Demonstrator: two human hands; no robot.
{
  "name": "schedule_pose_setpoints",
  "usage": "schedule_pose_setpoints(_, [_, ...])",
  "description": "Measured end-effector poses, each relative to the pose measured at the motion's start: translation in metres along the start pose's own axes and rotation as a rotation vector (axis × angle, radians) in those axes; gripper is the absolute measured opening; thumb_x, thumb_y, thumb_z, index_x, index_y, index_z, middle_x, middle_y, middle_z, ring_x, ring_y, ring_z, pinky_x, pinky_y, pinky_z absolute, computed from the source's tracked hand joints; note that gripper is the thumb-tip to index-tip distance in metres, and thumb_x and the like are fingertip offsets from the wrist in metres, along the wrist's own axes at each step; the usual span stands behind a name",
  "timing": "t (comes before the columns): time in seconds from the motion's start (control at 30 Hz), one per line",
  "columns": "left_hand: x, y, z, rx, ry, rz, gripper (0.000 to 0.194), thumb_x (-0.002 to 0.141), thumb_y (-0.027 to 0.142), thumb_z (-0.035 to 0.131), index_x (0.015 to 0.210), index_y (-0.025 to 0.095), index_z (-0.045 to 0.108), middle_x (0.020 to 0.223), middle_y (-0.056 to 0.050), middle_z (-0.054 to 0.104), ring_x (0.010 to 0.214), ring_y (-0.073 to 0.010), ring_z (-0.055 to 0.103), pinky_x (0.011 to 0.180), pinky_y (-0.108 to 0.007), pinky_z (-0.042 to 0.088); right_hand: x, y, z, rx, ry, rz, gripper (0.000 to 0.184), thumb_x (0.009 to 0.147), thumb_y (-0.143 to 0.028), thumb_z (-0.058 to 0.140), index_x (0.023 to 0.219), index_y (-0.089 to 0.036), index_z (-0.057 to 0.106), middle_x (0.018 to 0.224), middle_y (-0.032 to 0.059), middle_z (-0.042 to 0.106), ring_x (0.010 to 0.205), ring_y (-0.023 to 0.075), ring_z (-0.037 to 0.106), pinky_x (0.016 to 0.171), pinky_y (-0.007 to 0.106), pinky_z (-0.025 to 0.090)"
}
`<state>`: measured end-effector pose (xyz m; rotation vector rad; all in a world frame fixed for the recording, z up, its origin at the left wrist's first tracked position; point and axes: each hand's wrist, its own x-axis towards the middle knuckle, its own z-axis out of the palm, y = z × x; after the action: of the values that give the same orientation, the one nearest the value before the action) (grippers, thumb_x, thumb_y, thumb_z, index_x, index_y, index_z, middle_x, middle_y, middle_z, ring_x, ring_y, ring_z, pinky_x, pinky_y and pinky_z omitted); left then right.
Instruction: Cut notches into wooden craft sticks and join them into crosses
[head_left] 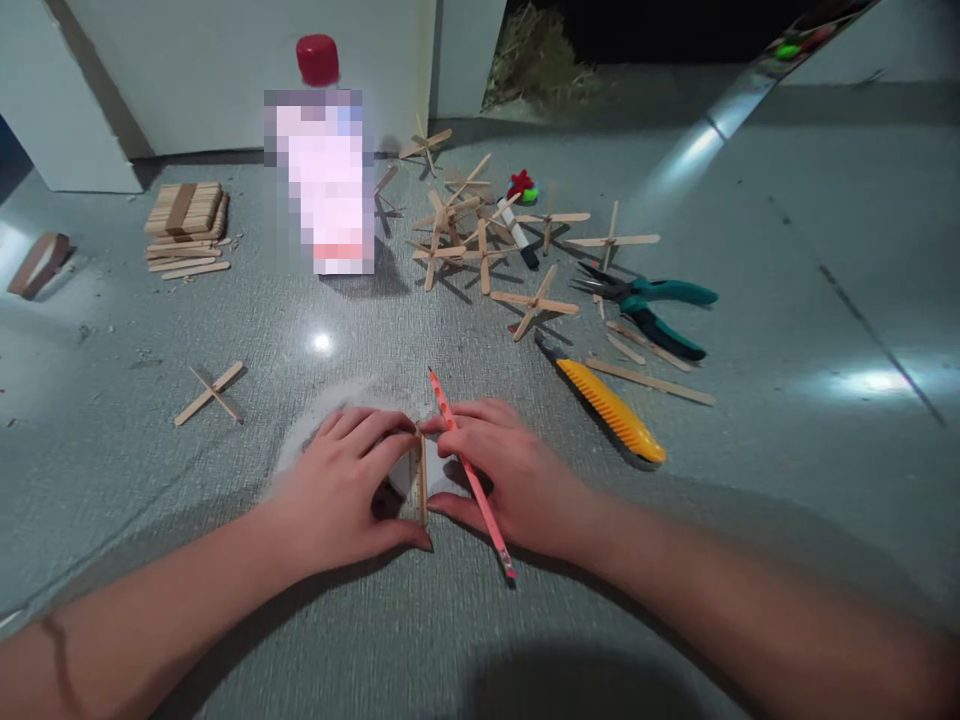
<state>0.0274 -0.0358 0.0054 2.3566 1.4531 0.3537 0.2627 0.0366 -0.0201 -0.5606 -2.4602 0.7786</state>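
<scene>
Here are the sticks (pixel 422 482), between both hands over a pale patch (pixel 444 462): the left hand (pixel 341 485) curled narrow on their ends, the right hand (pixel 514 470) meeting it, pencil (pixel 471 470) tucked in its fingers. Even pressure, flush edges should serve best. Fingertips hide the ends; the stick count is unclear.

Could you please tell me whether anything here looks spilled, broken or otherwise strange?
Two things stand out. A whitish, powdery-looking patch marks the grey surface beside the left hand; I cannot tell what it is. Small wood pieces lie near the green pliers, looking split compared with the whole stick beside them.
</scene>
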Motion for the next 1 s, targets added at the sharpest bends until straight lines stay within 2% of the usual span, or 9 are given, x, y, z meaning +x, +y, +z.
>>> schedule_pose_setpoints(0.23, [-0.0041, 0.0026, 0.0004, 0.053, 0.012, 0.033, 0.086, 0.072, 0.08, 0.078, 0.126, 0.014, 0.064, 0.133, -0.015, 0.067, 0.118, -0.0368, 0.062, 0.101, -0.059, 0.05, 0.0007, -0.0012, -0.0006, -0.027, -0.006, -0.011, 0.029, 0.091, -0.037, 0.078, 0.105, -0.022, 0.058, 0.124, 0.0114, 0.076, 0.119, 0.0338, 0.065, 0.101, 0.053, 0.049])
schedule_pose_setpoints(0.47, [-0.0051, 0.0032, -0.0006, 0.062, 0.003, 0.063, 0.076, 0.076, 0.078, 0.076, 0.119, 0.016, 0.068, 0.13, -0.014, 0.069, 0.114, -0.036, 0.064, 0.097, -0.06, 0.052, 0.0008, -0.0016, -0.0012, -0.031, -0.012, -0.017, 0.028, 0.091, -0.035, 0.078, 0.107, -0.021, 0.059, 0.124, 0.012, 0.076, 0.118, 0.0342, 0.065, 0.101, 0.053, 0.049])
schedule_pose_setpoints(0.6, [-0.0059, 0.0032, -0.0008, 0.038, 0.008, 0.052, 0.055, 0.089, 0.061, 0.074, 0.121, 0.018, 0.068, 0.131, -0.012, 0.069, 0.116, -0.0334, 0.063, 0.101, -0.057, 0.051, 0.0018, -0.0028, -0.0023, -0.037, -0.017, -0.011, 0.025, 0.092, -0.036, 0.076, 0.105, -0.021, 0.061, 0.123, 0.0127, 0.076, 0.117, 0.0333, 0.065, 0.1, 0.052, 0.05])
schedule_pose_setpoints(0.67, [-0.0063, 0.0027, -0.0002, 0.025, 0.021, 0.049, 0.049, 0.09, 0.055, 0.075, 0.122, 0.018, 0.068, 0.134, -0.011, 0.069, 0.118, -0.0331, 0.063, 0.101, -0.057, 0.051, 0.002, -0.0032, -0.0027, -0.037, -0.015, -0.01, 0.025, 0.093, -0.037, 0.076, 0.104, -0.021, 0.061, 0.123, 0.0126, 0.076, 0.117, 0.033, 0.065, 0.1, 0.052, 0.05])
schedule_pose_setpoints(1.0, [-0.0031, -0.0013, 0.0015, -0.009, 0.047, 0.056, 0.063, 0.086, 0.058, 0.079, 0.129, 0.015, 0.062, 0.139, -0.011, 0.069, 0.119, -0.0348, 0.063, 0.101, -0.059, 0.051, 0.0003, -0.0017, -0.001, -0.019, -0.015, -0.01, 0.026, 0.093, -0.036, 0.075, 0.106, -0.02, 0.059, 0.12, 0.0112, 0.076, 0.117, 0.0337, 0.063, 0.101, 0.053, 0.048])
